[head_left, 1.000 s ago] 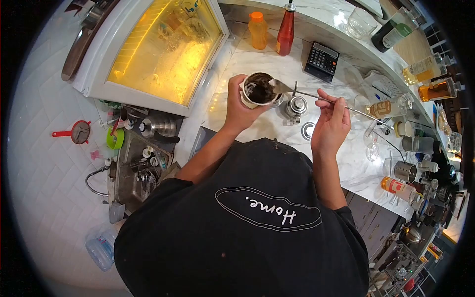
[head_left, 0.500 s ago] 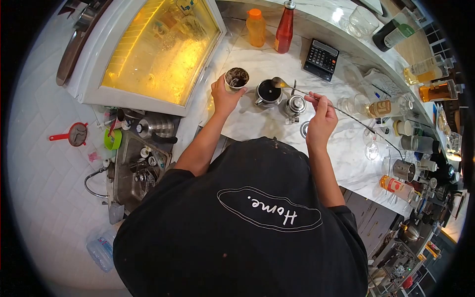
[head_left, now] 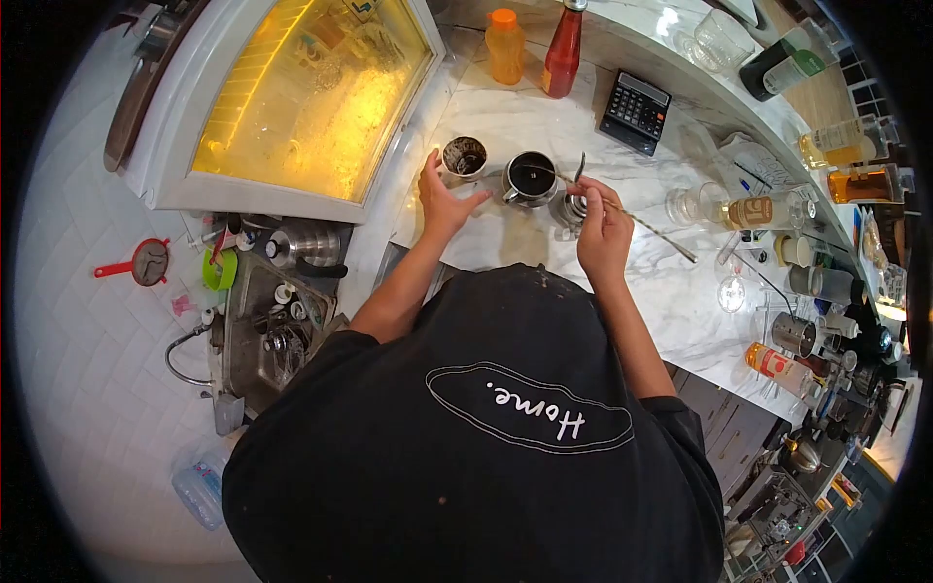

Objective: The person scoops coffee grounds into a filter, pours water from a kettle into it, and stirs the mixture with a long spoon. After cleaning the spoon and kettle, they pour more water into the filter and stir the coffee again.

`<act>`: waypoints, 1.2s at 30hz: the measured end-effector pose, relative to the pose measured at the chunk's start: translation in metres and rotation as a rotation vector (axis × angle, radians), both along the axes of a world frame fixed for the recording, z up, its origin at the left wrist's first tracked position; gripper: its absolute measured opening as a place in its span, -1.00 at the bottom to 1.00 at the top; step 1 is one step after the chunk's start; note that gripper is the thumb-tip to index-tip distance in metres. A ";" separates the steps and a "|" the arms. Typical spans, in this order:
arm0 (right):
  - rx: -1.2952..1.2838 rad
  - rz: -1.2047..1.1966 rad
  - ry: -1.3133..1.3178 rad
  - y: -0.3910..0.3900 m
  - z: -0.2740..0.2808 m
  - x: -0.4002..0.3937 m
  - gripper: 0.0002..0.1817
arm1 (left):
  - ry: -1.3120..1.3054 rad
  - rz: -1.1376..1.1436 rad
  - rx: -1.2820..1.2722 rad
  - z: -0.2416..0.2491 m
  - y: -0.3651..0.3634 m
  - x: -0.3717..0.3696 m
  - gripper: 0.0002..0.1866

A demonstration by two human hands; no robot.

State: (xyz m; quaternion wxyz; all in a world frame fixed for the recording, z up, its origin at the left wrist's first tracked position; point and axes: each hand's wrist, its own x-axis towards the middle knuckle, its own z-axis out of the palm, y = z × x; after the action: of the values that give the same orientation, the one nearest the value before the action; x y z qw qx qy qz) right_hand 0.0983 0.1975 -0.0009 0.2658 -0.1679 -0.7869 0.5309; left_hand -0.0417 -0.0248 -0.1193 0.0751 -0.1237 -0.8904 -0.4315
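Note:
My left hand (head_left: 447, 206) is spread open beside a cup (head_left: 451, 171) that has dark residue inside. Thumb and fingers stand apart from the cup's wall. Between my hands is a metal pitcher (head_left: 515, 195) with dark liquid in it. My right hand (head_left: 604, 233) pinches the thin shaft of a long bar spoon (head_left: 656, 233). One end of the spoon reaches into the pitcher, and its bowl is hidden there. Right of the pitcher, a small shiny metal vessel (head_left: 570, 211) is partly covered by my right hand.
An orange-capped bottle (head_left: 505, 53), a red bottle (head_left: 562, 58) and a calculator (head_left: 635, 112) stand at the back. A lit display case (head_left: 292, 189) borders the left, above a sink (head_left: 238, 364). Several bottles and glasses line the right, including a clear bottle (head_left: 763, 211).
My left hand has let go of the cup, which now stands on the counter. My right hand has moved left, and the spoon's bowl has gone from above the pitcher's rim down into it.

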 end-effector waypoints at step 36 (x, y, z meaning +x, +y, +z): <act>0.176 0.132 -0.012 0.008 0.014 0.005 -0.78 | -0.394 -0.351 0.268 0.046 0.032 0.050 -0.70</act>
State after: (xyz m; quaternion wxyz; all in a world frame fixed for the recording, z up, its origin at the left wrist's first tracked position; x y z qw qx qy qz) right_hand 0.1036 0.2060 0.0127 0.2392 -0.0950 -0.8415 0.4751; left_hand 0.0079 0.0074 -0.0730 -0.1593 -0.1789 -0.7879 -0.5674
